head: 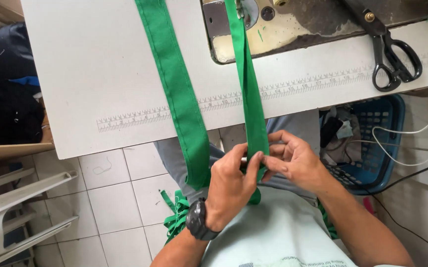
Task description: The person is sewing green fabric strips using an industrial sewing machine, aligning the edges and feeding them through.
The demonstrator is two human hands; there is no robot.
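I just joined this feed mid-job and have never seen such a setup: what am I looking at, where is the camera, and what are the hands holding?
The single picture comes from a camera worn on the person's head, looking down. The left hand, with a black wristwatch, and the right hand both pinch a green fabric strip that runs up to a sewing machine set in a white table. A second stretch of green strip hangs over the table edge. A printed ruler crosses the table, and black scissors lie at its right. Beneath stands a blue basket.
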